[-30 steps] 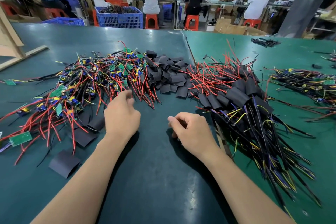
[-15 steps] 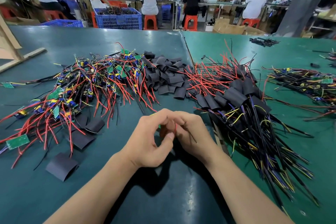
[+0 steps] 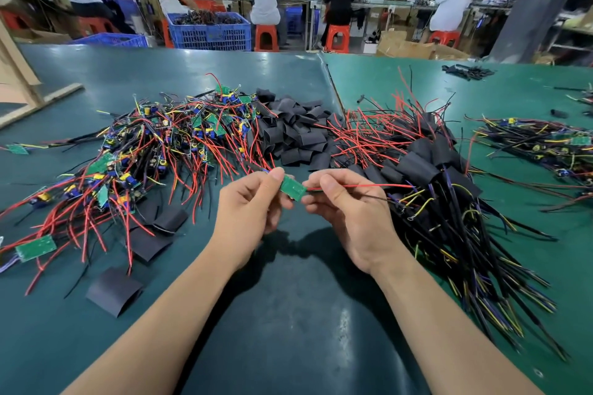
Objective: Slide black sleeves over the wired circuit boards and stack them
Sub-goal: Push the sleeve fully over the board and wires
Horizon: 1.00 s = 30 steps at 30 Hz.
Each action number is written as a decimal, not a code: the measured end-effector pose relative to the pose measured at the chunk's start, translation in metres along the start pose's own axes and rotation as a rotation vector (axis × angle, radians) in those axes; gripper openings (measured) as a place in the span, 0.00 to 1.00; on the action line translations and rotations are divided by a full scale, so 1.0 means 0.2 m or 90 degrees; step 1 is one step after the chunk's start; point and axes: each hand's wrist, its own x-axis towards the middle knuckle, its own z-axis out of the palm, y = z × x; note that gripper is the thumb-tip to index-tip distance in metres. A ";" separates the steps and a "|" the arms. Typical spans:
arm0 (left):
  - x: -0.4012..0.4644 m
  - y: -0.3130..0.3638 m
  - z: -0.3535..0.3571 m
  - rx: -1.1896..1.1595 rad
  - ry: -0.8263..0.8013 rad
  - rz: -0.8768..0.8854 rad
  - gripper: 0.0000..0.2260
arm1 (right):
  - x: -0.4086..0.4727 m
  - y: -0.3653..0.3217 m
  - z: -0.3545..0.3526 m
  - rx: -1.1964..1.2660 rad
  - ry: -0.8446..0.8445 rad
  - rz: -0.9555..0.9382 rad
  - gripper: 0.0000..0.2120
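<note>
Above the dark green table mat (image 3: 288, 314), the left hand (image 3: 250, 212) pinches a small green circuit board (image 3: 292, 188) at its left end, while the right hand (image 3: 349, 208) pinches its thin red and black wires (image 3: 378, 186) just right of the board; loose black sleeves (image 3: 298, 135) lie heaped beyond both hands

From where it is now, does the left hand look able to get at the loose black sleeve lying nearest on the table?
Probably not yet: the left hand pinches the green board. Otherwise the sleeve lies uncovered to its left.
</note>
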 end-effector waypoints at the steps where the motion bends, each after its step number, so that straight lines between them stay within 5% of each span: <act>1: -0.01 0.01 0.01 -0.013 -0.014 0.003 0.18 | 0.00 0.00 -0.01 0.003 0.005 0.000 0.04; 6: -0.04 0.03 0.03 0.002 -0.070 0.055 0.11 | -0.01 0.03 -0.01 -0.165 -0.080 0.030 0.06; 11: -0.03 0.04 0.02 0.017 -0.015 0.066 0.08 | 0.00 0.02 -0.01 -0.115 -0.023 0.035 0.08; 16: -0.01 0.01 0.03 -0.053 0.032 0.016 0.20 | 0.00 0.01 0.00 -0.046 0.023 0.037 0.09; 22: -0.02 0.03 0.03 -0.065 0.025 -0.013 0.10 | 0.00 -0.02 0.00 0.072 0.020 0.031 0.10; 26: -0.01 0.02 0.03 -0.046 0.026 -0.012 0.08 | 0.01 0.00 0.00 0.043 0.078 -0.004 0.20; 30: -0.02 0.02 0.03 -0.027 0.012 0.021 0.05 | 0.01 0.01 -0.01 0.018 0.078 -0.030 0.18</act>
